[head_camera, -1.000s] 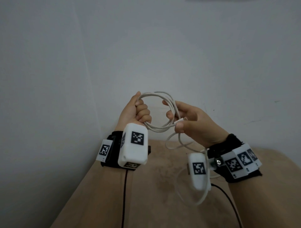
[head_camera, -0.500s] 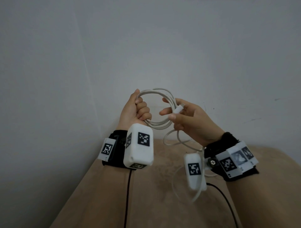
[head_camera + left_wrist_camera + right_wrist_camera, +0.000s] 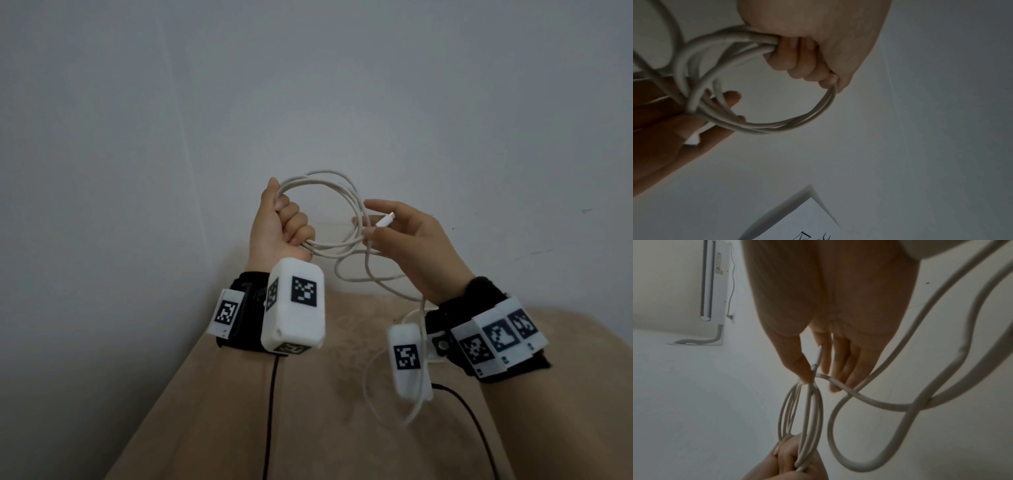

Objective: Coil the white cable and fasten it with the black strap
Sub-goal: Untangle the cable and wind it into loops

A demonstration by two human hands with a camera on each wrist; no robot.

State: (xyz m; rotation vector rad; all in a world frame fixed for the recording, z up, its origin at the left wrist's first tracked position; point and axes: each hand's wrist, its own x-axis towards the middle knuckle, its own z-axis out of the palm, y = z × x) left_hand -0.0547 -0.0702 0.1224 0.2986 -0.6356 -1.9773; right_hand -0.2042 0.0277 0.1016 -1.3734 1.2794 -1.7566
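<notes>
The white cable (image 3: pixel 346 181) is wound into a coil of several turns, held up in front of the wall. My left hand (image 3: pixel 291 222) grips the coil's left side in a fist, as the left wrist view shows (image 3: pixel 807 56). My right hand (image 3: pixel 371 222) pinches the coil's right side between thumb and fingers, its other fingers straight. The cable's white plug (image 3: pixel 385 219) sticks out above the thumb (image 3: pixel 803 369). A loose length of cable (image 3: pixel 373 394) hangs in loops below the right wrist (image 3: pixel 831 426). No black strap is in view.
A beige cloth surface (image 3: pixel 308 411) lies below my forearms, against a plain grey wall (image 3: pixel 308 85). Thin black wires (image 3: pixel 270 411) run down from both wrist cameras. An air conditioner (image 3: pixel 713 280) hangs high on the wall. A drawn-on sheet of paper (image 3: pixel 807 227) shows in the left wrist view.
Both hands have risen a little. The right hand has straightened its fingers and now pinches near the plug; the coil has spread wider.
</notes>
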